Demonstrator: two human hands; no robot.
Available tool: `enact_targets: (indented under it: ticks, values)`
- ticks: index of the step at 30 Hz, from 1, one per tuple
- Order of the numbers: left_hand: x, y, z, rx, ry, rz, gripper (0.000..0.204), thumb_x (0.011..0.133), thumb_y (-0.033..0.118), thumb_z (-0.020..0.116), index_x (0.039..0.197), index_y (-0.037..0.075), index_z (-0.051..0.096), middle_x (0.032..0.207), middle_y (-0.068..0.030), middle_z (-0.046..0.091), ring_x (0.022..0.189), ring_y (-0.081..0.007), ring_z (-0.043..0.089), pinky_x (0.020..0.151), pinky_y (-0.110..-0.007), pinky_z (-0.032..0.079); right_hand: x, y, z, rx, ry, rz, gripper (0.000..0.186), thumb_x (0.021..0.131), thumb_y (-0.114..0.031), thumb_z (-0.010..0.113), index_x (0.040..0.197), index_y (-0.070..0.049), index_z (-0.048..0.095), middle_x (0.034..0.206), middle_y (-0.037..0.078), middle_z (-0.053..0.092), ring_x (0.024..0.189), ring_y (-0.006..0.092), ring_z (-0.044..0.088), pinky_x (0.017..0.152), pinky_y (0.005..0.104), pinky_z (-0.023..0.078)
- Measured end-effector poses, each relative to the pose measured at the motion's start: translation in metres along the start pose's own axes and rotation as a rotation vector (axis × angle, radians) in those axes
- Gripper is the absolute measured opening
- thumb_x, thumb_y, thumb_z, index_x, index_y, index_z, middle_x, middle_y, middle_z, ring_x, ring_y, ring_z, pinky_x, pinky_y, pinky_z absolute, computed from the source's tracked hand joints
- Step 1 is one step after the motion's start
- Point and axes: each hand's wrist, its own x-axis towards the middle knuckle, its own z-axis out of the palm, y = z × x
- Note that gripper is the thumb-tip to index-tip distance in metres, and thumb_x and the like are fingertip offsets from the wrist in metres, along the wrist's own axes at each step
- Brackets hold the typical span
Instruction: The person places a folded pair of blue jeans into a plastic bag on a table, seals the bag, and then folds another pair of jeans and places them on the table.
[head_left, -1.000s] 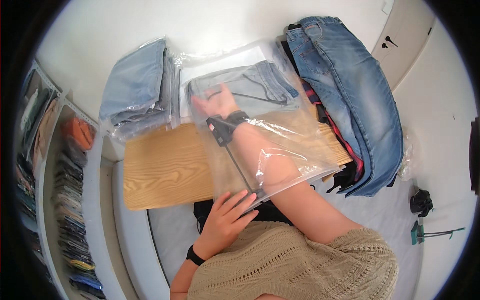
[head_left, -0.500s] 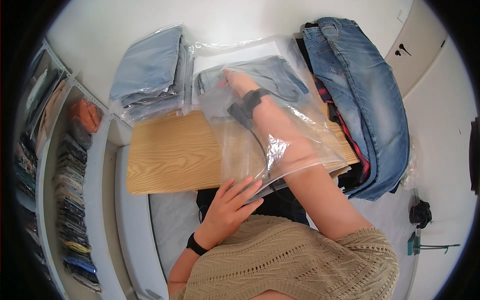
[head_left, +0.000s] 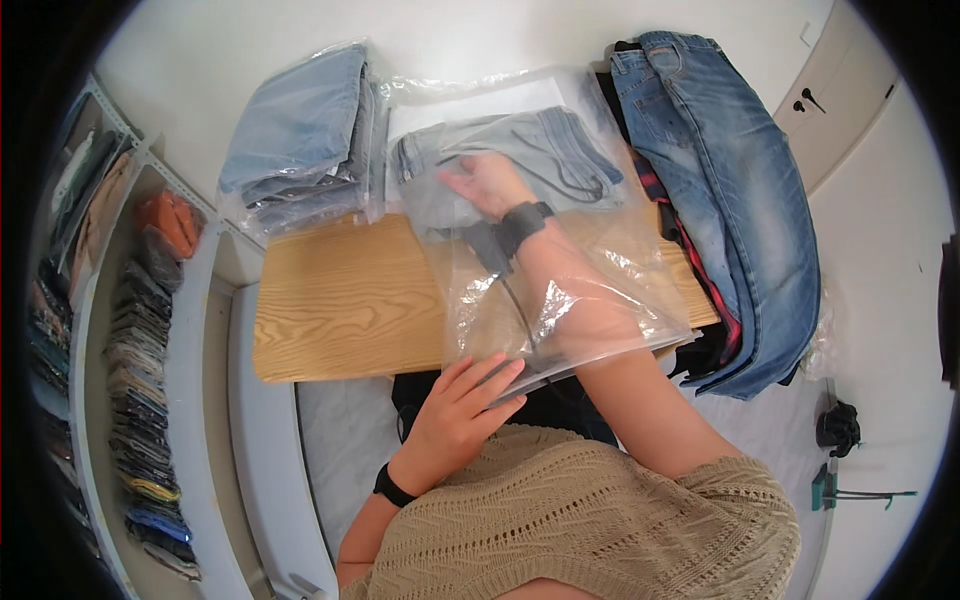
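Two bare hands are working on one large clear plastic bag (head_left: 590,300) that is lying over the light wooden board (head_left: 340,310). The right hand (head_left: 485,183) is reaching deep inside this bag, the whole forearm covered by the film, and its fingers are spread flat and released on the folded light grey-blue denim garment (head_left: 560,150) at the far end; they are pressing it, not clenching it. This looks like a way to seat the garment flat against the bottom of the bag. The left hand (head_left: 460,410) is lying at the open mouth of the bag, near the body. Its fingertips (head_left: 500,372) are resting on the lower edge of the plastic, extended and loose, and I judge they are pinning the mouth so the bag is not sliding while the other arm is working inside. Whether the thumb is pinching the film from below, I cannot tell.

To the left of the right fingers, one stack of folded pale denim in clear wrapping (head_left: 300,140) is waiting, touching the bag. To their right, one pair of blue jeans (head_left: 720,190) is lying open on top of a dark pile with red check cloth (head_left: 690,250). Each wrist is wearing one black band.
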Motion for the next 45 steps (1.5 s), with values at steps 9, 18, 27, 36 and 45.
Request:
enact_targets:
  ticks: [9, 18, 27, 36, 45]
  values:
    - [-0.031, 0.002, -0.016, -0.242, 0.251, -0.254, 0.034, 0.069, 0.003, 0.060, 0.103, 0.005, 0.062, 0.119, -0.0129, 0.056, 0.103, -0.0283, 0.055, 0.087, -0.040, 0.043, -0.207, -0.009, -0.042, -0.203, -0.333, -0.159, 0.033, 0.091, -0.009, 0.050, 0.123, -0.001, 0.053, 0.129, 0.011, 0.052, 0.122, 0.0237, 0.046, 0.103, 0.0335, 0.033]
    - [-0.067, -0.021, -0.006, -0.849, -0.090, -1.002, 0.030, 0.095, 0.029, 0.044, 0.087, 0.004, 0.060, 0.069, 0.0019, 0.054, 0.063, -0.0076, 0.048, 0.058, -0.021, 0.036, -0.326, -0.045, -0.090, -0.303, -0.211, 0.200, 0.029, 0.079, -0.003, 0.062, 0.108, -0.002, 0.062, 0.109, 0.013, 0.063, 0.102, 0.0281, 0.059, 0.090, 0.0347, 0.043]
    - [-0.064, -0.005, -0.004, -0.908, -0.019, -0.959, 0.029, 0.093, 0.023, 0.050, 0.070, 0.006, 0.052, 0.060, 0.0059, 0.042, 0.054, -0.0035, 0.034, 0.048, -0.021, 0.026, -0.278, -0.085, 0.007, -0.539, -0.110, -0.730, 0.020, 0.070, -0.012, 0.064, 0.090, -0.009, 0.064, 0.088, 0.002, 0.060, 0.083, 0.0186, 0.055, 0.072, 0.0326, 0.041]
    - [-0.064, 0.007, -0.007, -1.142, 0.212, -0.956, 0.031, 0.094, 0.020, 0.046, 0.065, 0.008, 0.045, 0.057, 0.0049, 0.035, 0.050, -0.0058, 0.029, 0.047, -0.022, 0.022, -0.263, -0.061, 0.057, -0.517, 0.006, -0.903, 0.026, 0.070, -0.013, 0.061, 0.095, -0.007, 0.063, 0.095, 0.002, 0.061, 0.084, 0.0172, 0.057, 0.071, 0.0310, 0.042]
    - [-0.067, -0.005, -0.003, -1.269, 0.294, -0.886, 0.034, 0.091, 0.018, 0.047, 0.060, 0.010, 0.037, 0.052, 0.0042, 0.030, 0.048, -0.0066, 0.026, 0.046, -0.024, 0.021, -0.279, -0.043, -0.027, -0.817, 0.320, -0.774, 0.023, 0.069, -0.012, 0.068, 0.091, -0.012, 0.066, 0.090, -0.001, 0.064, 0.081, 0.0168, 0.059, 0.067, 0.0320, 0.043]
